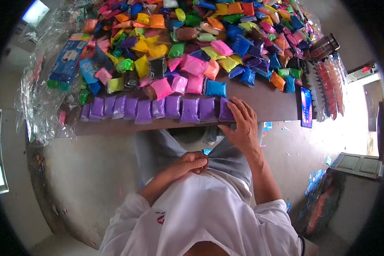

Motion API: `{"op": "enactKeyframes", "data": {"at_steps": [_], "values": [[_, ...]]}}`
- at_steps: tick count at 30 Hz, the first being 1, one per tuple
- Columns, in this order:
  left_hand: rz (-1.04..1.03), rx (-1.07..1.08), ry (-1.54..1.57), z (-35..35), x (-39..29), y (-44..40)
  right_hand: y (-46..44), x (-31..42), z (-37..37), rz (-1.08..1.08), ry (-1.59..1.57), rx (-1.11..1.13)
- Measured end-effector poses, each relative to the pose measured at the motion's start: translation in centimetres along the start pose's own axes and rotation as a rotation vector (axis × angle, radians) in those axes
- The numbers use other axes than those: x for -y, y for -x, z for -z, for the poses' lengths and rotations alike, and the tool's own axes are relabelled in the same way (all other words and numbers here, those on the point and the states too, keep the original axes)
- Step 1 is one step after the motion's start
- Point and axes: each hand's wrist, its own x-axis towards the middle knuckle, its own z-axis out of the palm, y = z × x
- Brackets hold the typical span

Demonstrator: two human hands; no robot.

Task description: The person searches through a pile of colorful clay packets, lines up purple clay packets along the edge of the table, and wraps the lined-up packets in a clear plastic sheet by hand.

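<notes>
Purple packets (172, 106) lie side by side in a row along the near edge of the table. My right hand (244, 126) is at the right end of this row, fingers spread. Its fingertips touch the right side of the last purple packet (225, 110), and the thumb is just below that packet, by the table edge. My left hand (191, 163) rests in my lap against the white shirt, its fingers curled in; nothing shows in it. Beyond the row, a pink packet (162, 88) and a blue packet (215, 88) lie at the front of a large pile.
The pile of coloured packets (192, 64) covers the table's far part. Clear plastic wrap (38, 98) hangs over the left end. At right are a phone (306, 106), a dark jar (324, 48) and bagged strips (330, 87). Scraps (315, 181) litter the floor.
</notes>
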Motion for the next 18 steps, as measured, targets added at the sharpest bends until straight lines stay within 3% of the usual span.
{"op": "enactKeyframes", "data": {"at_steps": [3,7,9,11,13,17,18], "values": [[-0.032,-0.046,0.002,0.2,0.5,0.1,1.2,-1.5,-1.0,0.033,0.021,-0.014],[-0.109,0.072,0.036,1.0,1.3,-0.8,2.9,-1.6,-0.7,0.013,0.035,-0.085],[-0.172,0.030,0.020,1.1,0.8,-0.8,4.5,-1.0,-0.7,-0.081,-0.152,-0.229],[-0.225,0.014,0.009,1.0,0.4,-0.8,7.0,-0.4,-0.5,-0.304,-0.299,-0.107],[-0.253,0.020,0.029,0.9,0.2,-0.8,9.4,0.4,-2.2,-0.483,-0.749,0.035],[-0.224,-0.010,-0.003,0.1,1.2,-1.4,8.9,6.4,-2.8,-0.587,-0.860,0.243],[-0.243,-0.137,-0.087,0.4,1.5,-1.1,8.7,6.3,-2.9,-0.560,-0.828,0.304]]}}
